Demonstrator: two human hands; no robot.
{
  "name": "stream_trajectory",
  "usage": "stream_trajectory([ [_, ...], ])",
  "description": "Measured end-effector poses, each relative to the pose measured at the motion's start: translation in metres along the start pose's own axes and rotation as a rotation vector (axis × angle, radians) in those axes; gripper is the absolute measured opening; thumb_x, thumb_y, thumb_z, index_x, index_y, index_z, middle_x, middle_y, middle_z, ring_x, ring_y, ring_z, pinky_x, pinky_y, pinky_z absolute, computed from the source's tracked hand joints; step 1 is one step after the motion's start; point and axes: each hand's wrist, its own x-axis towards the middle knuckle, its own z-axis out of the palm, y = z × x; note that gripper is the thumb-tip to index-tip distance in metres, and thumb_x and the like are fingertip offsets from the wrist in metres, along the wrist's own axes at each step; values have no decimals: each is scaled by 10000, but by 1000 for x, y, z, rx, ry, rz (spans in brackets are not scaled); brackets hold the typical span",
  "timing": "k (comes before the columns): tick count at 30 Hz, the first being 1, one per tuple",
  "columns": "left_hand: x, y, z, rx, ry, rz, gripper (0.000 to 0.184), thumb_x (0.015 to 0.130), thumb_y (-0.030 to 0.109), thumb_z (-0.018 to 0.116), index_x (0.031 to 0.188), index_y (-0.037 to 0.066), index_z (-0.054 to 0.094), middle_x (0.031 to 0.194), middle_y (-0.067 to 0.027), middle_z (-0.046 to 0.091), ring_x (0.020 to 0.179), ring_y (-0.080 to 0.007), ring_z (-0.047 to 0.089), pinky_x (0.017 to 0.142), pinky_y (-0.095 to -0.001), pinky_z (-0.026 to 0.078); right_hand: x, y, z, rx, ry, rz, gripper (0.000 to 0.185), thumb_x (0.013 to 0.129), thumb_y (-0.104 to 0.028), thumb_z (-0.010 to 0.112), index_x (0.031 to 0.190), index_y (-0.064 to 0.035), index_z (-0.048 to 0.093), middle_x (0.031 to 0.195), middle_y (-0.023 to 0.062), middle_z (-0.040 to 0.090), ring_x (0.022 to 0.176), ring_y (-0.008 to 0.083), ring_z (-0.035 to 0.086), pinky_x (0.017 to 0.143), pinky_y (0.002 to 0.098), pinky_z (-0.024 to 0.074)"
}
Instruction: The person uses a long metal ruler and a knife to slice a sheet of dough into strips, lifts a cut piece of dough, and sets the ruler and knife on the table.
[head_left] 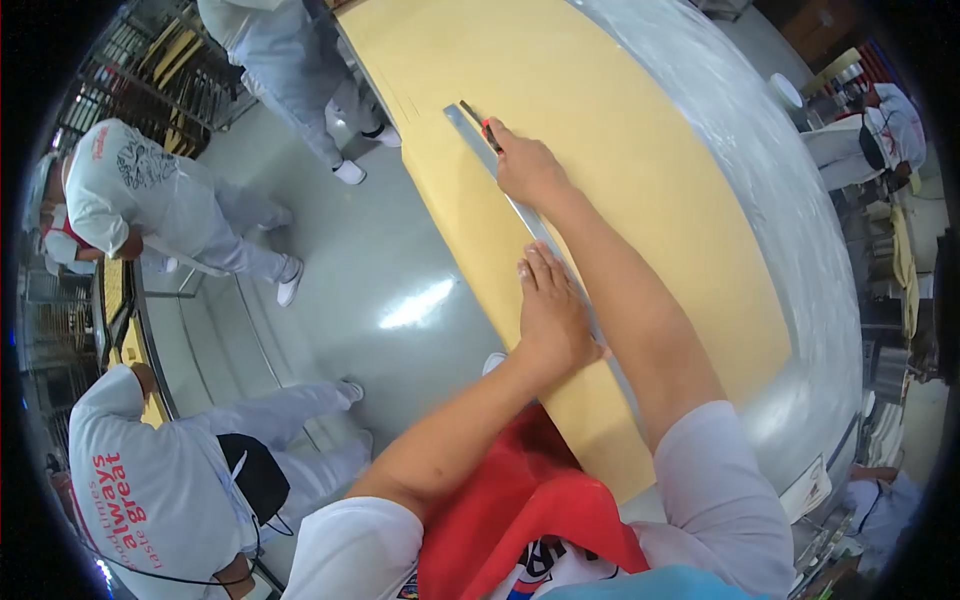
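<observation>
Yellow sheet [655, 160]: smooth, matt, reaching the left edge of the worktable [765, 415]. Straightedge [466, 131] along that edge: metal, smooth, with a soft sheen. Knife [491, 135]: handle apparently plastic. Film [775, 190] along the right edge: clear, plastic-like, wrinkled, glossy. Apron [515, 465] at the near end: cloth, matt. Sleeves [720, 490]: cloth, matt. Floor [400, 250] beyond the left edge: smooth, highly glossy.
</observation>
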Motion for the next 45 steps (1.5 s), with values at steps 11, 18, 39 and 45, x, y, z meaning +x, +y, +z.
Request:
stream_trajectory([
  [11, -5, -7, 3, -21, 22, 62, 1323, 753, 796, 720, 1578, -160, 327, 1660, -401, 245, 1561, -546, 218, 1292, -588, 172, 16, -16, -2, -70, -91, 48, 577, 1002, -100, 492, 1576, -134, 451, 1118, 254, 729, 1042, 431, 698, 917, 534, 543],
  [18, 2, -7, 29, -153, 186, 85, 1308, 751, 782, 731, 1557, -177, 353, 1637, -424, 269, 1536, -576, 240, 1281, -618, 171, 73, -63, -34, -229, -335, 141, 365, 867, -4, 545, 1203, -19, 686, 1048, 188, 761, 847, 328, 760, 743, 458, 602],
  [39, -2, 13, 7, 6, 95, 42, 1423, 670, 779, 798, 1551, -217, 292, 1640, -431, 241, 1554, -569, 209, 1277, -584, 195, -219, 28, -95, -216, -420, 89, 558, 884, -69, 634, 1436, -124, 576, 1098, 197, 754, 1043, 389, 723, 837, 491, 587],
  [45, 12, 13, 14, 86, 105, -12, 1404, 547, 833, 845, 1429, -207, 510, 1601, -424, 343, 1562, -537, 227, 1272, -553, 224, -380, 48, -126, -174, -474, 237, 680, 885, 5, 642, 1532, -152, 502, 1129, 172, 736, 1094, 364, 710, 882, 490, 581],
])
